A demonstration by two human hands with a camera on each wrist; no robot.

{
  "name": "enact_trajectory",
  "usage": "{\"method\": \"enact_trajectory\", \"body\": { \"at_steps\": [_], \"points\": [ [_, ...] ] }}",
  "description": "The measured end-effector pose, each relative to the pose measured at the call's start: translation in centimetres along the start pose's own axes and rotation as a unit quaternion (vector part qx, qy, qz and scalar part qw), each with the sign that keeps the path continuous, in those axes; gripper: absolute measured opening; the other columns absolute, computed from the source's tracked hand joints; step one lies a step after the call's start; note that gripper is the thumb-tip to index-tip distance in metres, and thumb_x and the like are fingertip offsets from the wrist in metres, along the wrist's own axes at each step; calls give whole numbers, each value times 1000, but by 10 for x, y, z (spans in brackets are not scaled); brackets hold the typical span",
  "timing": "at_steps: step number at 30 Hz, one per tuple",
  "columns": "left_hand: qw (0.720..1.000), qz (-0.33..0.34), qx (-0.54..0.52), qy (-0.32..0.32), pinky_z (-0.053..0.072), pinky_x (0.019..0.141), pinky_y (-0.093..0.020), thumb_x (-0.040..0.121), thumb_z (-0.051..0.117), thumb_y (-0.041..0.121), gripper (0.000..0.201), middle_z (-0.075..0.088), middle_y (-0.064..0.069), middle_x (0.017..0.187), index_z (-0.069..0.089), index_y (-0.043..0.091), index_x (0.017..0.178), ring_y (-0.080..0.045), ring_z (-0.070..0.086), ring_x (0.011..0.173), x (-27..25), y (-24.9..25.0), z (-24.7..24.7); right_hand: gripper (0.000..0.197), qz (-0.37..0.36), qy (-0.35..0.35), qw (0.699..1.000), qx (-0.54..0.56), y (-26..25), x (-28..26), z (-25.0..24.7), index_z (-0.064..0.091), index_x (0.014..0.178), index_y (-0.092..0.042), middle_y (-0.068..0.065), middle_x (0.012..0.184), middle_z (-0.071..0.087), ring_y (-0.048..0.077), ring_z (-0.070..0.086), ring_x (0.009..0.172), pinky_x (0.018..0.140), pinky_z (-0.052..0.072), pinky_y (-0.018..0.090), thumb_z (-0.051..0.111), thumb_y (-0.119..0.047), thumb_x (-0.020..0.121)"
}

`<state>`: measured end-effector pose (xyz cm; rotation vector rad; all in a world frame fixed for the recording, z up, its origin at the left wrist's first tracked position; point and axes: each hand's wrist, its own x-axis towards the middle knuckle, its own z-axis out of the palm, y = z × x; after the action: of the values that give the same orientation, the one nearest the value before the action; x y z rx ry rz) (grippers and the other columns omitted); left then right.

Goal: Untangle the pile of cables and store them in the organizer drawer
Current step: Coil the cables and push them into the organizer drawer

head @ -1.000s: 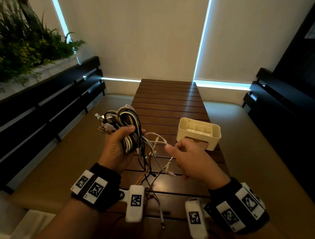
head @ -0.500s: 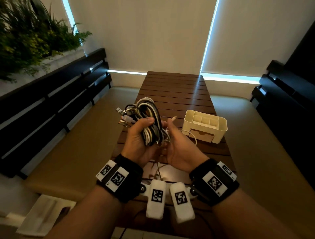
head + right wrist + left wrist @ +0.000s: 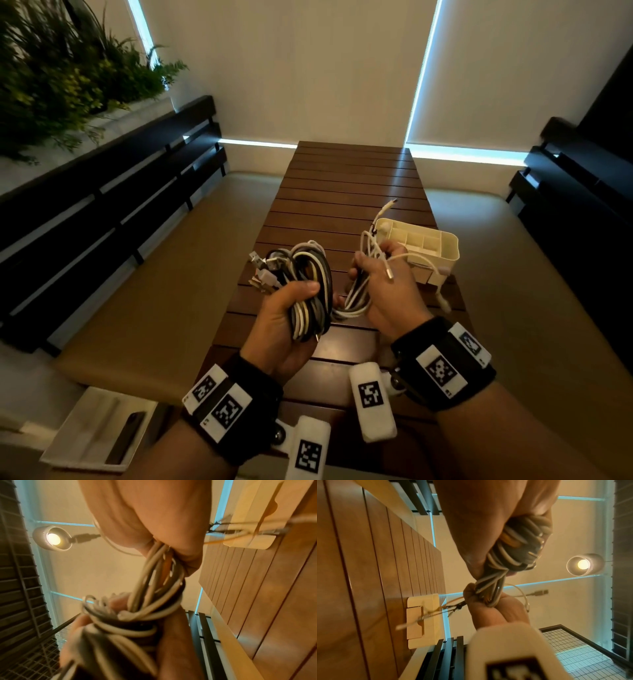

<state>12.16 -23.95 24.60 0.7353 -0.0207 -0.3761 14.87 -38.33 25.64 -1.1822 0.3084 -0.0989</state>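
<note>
A tangled bundle of black, white and grey cables (image 3: 308, 284) is held in the air above the wooden table (image 3: 342, 192). My left hand (image 3: 291, 318) grips the thick coiled part, with several plug ends sticking out to the left. My right hand (image 3: 383, 277) grips a clump of thinner white strands (image 3: 356, 301) pulled out to the right, still joined to the bundle. Loose plug ends dangle over its back. The cream organizer (image 3: 431, 250) stands just behind the right hand, its top compartments showing. In the left wrist view its drawer front (image 3: 414, 622) looks shut.
Tan bench cushions (image 3: 164, 274) flank the narrow table on both sides, with dark slatted backrests (image 3: 102, 212) behind them. Plants (image 3: 61, 68) stand at the far left. A white tray (image 3: 96, 431) with a dark object lies at the lower left.
The right hand first came in to the bundle, then drew away to the right with a clump of white strands. The view tilted a little.
</note>
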Motion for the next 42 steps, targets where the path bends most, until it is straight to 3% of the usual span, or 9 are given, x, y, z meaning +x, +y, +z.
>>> {"method": "enact_trajectory", "body": {
  "at_steps": [3, 5, 11, 20, 25, 32, 36, 39, 42],
  "points": [
    [999, -2, 40, 6, 56, 62, -32, 69, 66, 2, 27, 66, -11, 74, 65, 1, 96, -22, 65, 62, -1, 4, 4, 21, -18, -24, 1000, 5, -3, -8, 1, 44, 120, -20, 6, 86, 58, 17, 59, 71, 62, 60, 52, 53, -14, 102],
    [999, 0, 50, 4, 57, 58, -31, 70, 60, 3, 26, 68, -12, 75, 67, 1, 96, -22, 66, 62, 0, 8, 7, 22, -36, -41, 998, 29, -7, -12, 3, 44, 121, -17, 5, 82, 59, 17, 60, 69, 50, 55, 37, 53, -10, 102],
    [999, -14, 44, -26, 59, 76, -37, 75, 57, -3, 50, 69, -21, 116, 64, -2, 124, -28, 72, 98, 6, 12, 10, 19, -47, -79, 989, 114, -14, -7, 7, 47, 107, -22, 0, 72, 63, 13, 62, 64, 60, 54, 34, 53, -5, 100],
    [995, -37, 46, -80, 59, 74, -38, 64, 68, -1, 62, 70, -21, 108, 61, 1, 125, -30, 72, 93, 25, 3, 10, 20, -50, -88, 989, 108, -20, -2, 8, 46, 114, -19, 12, 96, 62, 23, 69, 78, 68, 59, 42, 55, -8, 100],
    [989, -63, 81, -106, 56, 85, -58, 71, 68, -2, 62, 63, -29, 116, 56, 2, 132, -41, 68, 99, 36, 0, 13, 15, -135, -39, 988, -62, -14, 11, 2, 45, 112, -25, 17, 98, 64, 38, 67, 91, 78, 58, 61, 55, -29, 102],
    [973, -20, 217, -73, 49, 92, -68, 77, 67, -6, 53, 62, -32, 124, 61, 6, 128, -54, 60, 112, 57, -9, 25, 8, -156, -21, 973, -170, -4, 49, -8, 43, 99, -34, 11, 91, 63, 21, 65, 79, 70, 57, 43, 50, -37, 102],
    [969, 15, 241, -47, 59, 82, -46, 70, 68, -8, 56, 67, -28, 117, 58, -4, 125, -43, 67, 106, 68, -8, 33, 58, -67, -20, 986, -151, -4, 71, -9, 54, 117, -21, 9, 98, 68, 28, 70, 95, 87, 56, 52, 56, -67, 83],
    [968, 27, 243, -50, 58, 69, -35, 72, 67, -11, 51, 70, -25, 108, 60, -3, 122, -34, 72, 93, 77, -5, 37, 51, -49, -65, 990, -116, -13, 76, -11, 46, 128, -15, 11, 107, 65, 25, 67, 101, 87, 57, 42, 54, -54, 97],
    [972, 17, 234, -30, 55, 58, -33, 80, 62, -14, 39, 71, -21, 98, 65, -1, 116, -30, 71, 80, 86, 0, 28, 63, 1, -100, 986, -131, -20, 77, -25, 34, 138, -26, 5, 115, 62, 20, 67, 104, 88, 58, 45, 57, -60, 90]
  ]
}}
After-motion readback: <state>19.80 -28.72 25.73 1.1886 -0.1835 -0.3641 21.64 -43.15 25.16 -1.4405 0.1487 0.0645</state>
